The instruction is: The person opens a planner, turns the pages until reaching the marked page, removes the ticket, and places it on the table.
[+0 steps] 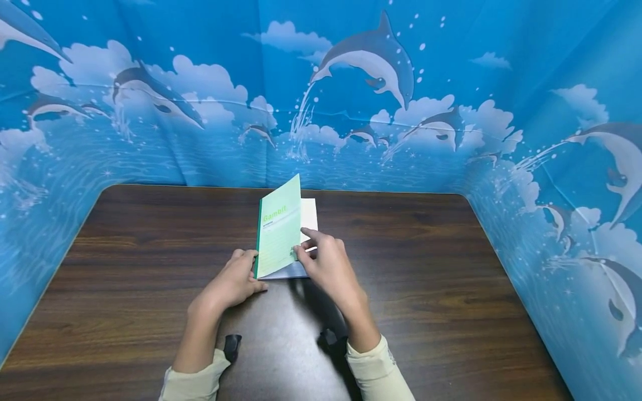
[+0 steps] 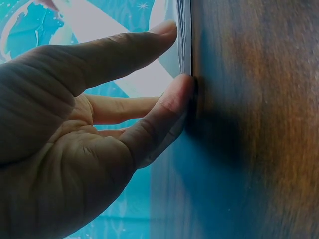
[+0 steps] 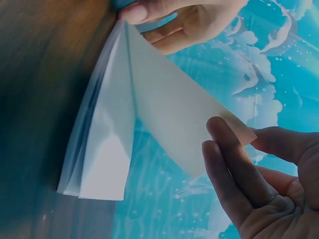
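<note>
A pale green notebook (image 1: 278, 234) with a darker green spine lies on the table, its front cover lifted at an angle. Below the cover show a cream page (image 1: 309, 217) and lower sheets. My right hand (image 1: 326, 259) pinches the free edge of the cover near its lower corner. In the right wrist view, the pale inside of the cover (image 3: 169, 99) spans between both hands. My left hand (image 1: 236, 284) holds the spine's lower corner, thumb toward the bottom edge, fingers at the side. From the left wrist, the stacked page edges (image 2: 184, 40) show beside the fingertips.
The notebook rests on a dark wood-grain table (image 1: 431, 306). A blue curtain (image 1: 321, 145) printed with dolphins surrounds its back and sides. Dark straps or mounts (image 1: 232, 348) sit by the wrists, near the light sleeves (image 1: 376, 367).
</note>
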The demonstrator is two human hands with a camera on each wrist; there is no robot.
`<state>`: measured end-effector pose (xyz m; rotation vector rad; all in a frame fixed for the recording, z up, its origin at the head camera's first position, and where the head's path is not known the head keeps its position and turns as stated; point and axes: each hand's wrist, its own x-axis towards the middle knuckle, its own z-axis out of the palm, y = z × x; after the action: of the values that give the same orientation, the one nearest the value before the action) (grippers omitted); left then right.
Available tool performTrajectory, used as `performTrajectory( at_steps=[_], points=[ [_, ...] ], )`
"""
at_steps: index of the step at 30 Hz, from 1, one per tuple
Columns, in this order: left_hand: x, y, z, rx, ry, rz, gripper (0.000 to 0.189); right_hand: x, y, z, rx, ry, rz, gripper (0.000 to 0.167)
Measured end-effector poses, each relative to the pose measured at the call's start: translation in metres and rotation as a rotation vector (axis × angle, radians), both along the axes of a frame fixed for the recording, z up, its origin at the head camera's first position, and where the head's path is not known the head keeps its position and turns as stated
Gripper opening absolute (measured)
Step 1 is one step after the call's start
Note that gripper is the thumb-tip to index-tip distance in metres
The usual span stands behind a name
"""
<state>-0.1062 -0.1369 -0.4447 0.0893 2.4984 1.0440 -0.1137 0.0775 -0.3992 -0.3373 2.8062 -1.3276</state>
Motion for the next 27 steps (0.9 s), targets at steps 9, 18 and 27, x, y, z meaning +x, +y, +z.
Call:
performTrajectory(
  at_steps=[9,18,27],
  points=[
    [0.0,-0.003,0.0,0.006,-0.003,0.0,0.08,0.003,-0.015,0.005,-0.06,-0.005,0.032,0.042],
    [0.002,-0.005,-0.001,-0.012,0.065,-0.023,0.073,0.006,-0.032,0.006,-0.084,-0.029,0.109,0.043],
    [0.0,-0.007,-0.001,-0.035,0.077,-0.036,0.074,0.008,-0.043,-0.002,-0.037,-0.024,0.204,0.047]
  ],
)
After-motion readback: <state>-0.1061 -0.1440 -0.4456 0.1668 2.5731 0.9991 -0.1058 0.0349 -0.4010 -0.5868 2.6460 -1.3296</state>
